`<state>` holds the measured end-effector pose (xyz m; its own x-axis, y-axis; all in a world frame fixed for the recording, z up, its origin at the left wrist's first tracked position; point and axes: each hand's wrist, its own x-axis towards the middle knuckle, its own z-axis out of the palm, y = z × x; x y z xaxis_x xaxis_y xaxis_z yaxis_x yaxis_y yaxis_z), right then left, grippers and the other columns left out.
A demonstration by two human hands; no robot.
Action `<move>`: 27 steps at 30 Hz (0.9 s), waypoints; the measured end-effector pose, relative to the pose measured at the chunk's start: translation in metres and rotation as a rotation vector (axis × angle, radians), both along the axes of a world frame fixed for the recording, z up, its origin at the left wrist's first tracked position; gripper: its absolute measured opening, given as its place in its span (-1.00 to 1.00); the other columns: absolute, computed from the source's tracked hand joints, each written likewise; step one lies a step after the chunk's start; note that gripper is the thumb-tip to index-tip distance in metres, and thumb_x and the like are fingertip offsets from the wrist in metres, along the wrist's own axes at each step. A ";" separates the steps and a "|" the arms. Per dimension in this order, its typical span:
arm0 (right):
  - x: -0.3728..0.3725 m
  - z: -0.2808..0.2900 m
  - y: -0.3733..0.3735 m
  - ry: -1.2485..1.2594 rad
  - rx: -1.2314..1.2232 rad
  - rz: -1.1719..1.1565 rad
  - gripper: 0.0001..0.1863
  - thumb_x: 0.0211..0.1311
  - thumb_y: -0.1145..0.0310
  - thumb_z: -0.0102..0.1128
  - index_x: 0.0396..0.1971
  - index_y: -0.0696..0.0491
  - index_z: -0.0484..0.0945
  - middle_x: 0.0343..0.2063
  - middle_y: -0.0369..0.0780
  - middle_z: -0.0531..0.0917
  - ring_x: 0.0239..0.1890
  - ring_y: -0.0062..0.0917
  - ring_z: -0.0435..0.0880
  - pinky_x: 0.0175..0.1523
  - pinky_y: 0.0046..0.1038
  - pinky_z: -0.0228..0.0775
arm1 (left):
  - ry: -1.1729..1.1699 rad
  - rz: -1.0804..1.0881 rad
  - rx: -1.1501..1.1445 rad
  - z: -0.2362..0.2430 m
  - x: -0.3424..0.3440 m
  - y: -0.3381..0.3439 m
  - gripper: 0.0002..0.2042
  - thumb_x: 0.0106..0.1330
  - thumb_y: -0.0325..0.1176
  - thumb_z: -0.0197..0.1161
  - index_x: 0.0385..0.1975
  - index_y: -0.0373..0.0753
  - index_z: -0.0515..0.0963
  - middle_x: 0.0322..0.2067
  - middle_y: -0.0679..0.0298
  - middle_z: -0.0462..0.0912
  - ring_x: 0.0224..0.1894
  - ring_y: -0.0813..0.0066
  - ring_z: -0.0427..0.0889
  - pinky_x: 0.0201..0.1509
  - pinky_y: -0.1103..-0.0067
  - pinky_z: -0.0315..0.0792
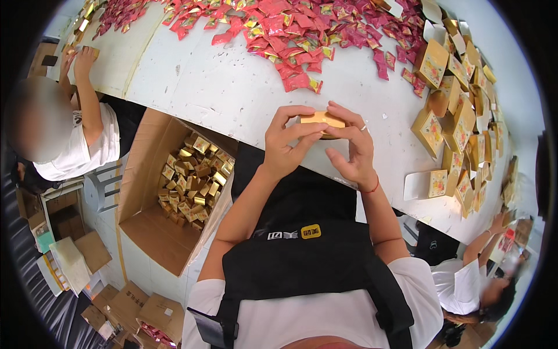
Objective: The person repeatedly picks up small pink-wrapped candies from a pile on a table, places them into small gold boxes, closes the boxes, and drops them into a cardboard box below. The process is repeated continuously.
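Between my two hands, just above the near edge of the white table (215, 87), is a small gold box (323, 119). My left hand (289, 139) grips its left end, fingers along the top. My right hand (353, 145) has its fingers bent over the right end, a ring on one finger and a red band at the wrist; its thumb hangs apart below. The box's underside is mostly hidden. Beyond my hands lies a large heap of small wrapped packets (290, 43), red and dark pink. To the right stand many gold flower-printed boxes (430, 131), some with raised white flaps.
On my left a big open carton (145, 145) holds many small gold boxes (195, 180). A person (87, 128) works at the table's far left, another (465, 285) at the right. Brown cartons (128, 305) and a grey stool (102, 189) stand on the floor.
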<state>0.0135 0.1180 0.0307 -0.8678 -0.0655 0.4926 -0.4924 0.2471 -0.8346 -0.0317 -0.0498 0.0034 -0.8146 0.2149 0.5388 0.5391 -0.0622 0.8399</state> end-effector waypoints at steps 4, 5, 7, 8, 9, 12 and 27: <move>-0.002 -0.014 0.009 0.029 0.112 -0.044 -0.49 -0.06 0.67 0.35 -0.02 0.05 0.53 0.14 -0.02 0.47 0.13 -0.20 0.54 0.19 -0.29 0.43 | 0.024 -0.066 -0.068 0.005 -0.004 -0.003 -0.80 0.13 -0.42 0.42 -0.23 -0.08 0.74 -0.09 0.25 0.56 -0.11 0.36 0.59 -0.04 0.51 0.50; -0.002 -0.016 0.009 0.012 0.092 -0.046 -0.49 -0.05 0.66 0.35 -0.02 0.05 0.53 0.14 -0.02 0.47 0.14 -0.20 0.53 0.20 -0.29 0.43 | 0.056 -0.061 -0.094 0.005 -0.003 -0.004 -0.80 0.12 -0.40 0.42 -0.23 -0.07 0.74 -0.09 0.25 0.57 -0.12 0.34 0.59 -0.04 0.50 0.50; 0.000 -0.020 0.006 -0.020 0.052 -0.046 -0.50 -0.05 0.65 0.36 -0.02 0.05 0.54 0.15 -0.02 0.47 0.15 -0.21 0.52 0.21 -0.29 0.41 | 0.184 -0.036 -0.151 0.006 -0.001 -0.006 -0.76 0.10 -0.37 0.43 -0.20 -0.04 0.73 -0.07 0.25 0.58 -0.12 0.30 0.60 -0.05 0.47 0.52; 0.002 -0.018 0.004 -0.049 0.066 -0.058 -0.50 -0.03 0.65 0.35 -0.01 0.05 0.54 0.16 -0.02 0.46 0.16 -0.21 0.51 0.22 -0.29 0.40 | 0.247 -0.011 -0.189 0.007 -0.001 -0.010 -0.75 0.09 -0.35 0.43 -0.19 -0.03 0.72 -0.06 0.25 0.58 -0.12 0.28 0.60 -0.06 0.46 0.53; 0.008 -0.016 0.003 -0.079 0.076 -0.059 -0.50 -0.02 0.66 0.34 0.00 0.05 0.53 0.16 -0.02 0.46 0.18 -0.21 0.49 0.23 -0.29 0.38 | 0.304 0.004 -0.221 0.008 0.000 -0.013 -0.73 0.08 -0.35 0.44 -0.18 -0.02 0.72 -0.04 0.23 0.57 -0.09 0.28 0.60 -0.05 0.46 0.53; 0.013 -0.018 0.009 -0.116 0.099 -0.045 -0.51 0.05 0.65 0.28 0.05 0.05 0.52 0.20 0.01 0.41 0.26 -0.22 0.41 0.26 -0.27 0.33 | 0.391 0.032 -0.291 0.005 0.003 -0.009 -0.69 0.06 -0.36 0.45 -0.14 0.00 0.71 0.01 0.19 0.56 -0.02 0.26 0.59 -0.03 0.46 0.55; 0.125 -0.027 -0.039 -0.491 0.253 0.965 -0.61 0.19 0.43 0.07 0.02 0.25 0.54 -0.08 -0.06 0.65 -0.01 -0.20 0.61 0.14 -0.36 0.43 | -0.198 1.067 -0.534 -0.016 0.111 -0.227 -0.64 0.16 -0.49 0.39 -0.02 -0.23 0.56 0.08 0.13 0.44 0.06 0.27 0.53 0.12 0.41 0.46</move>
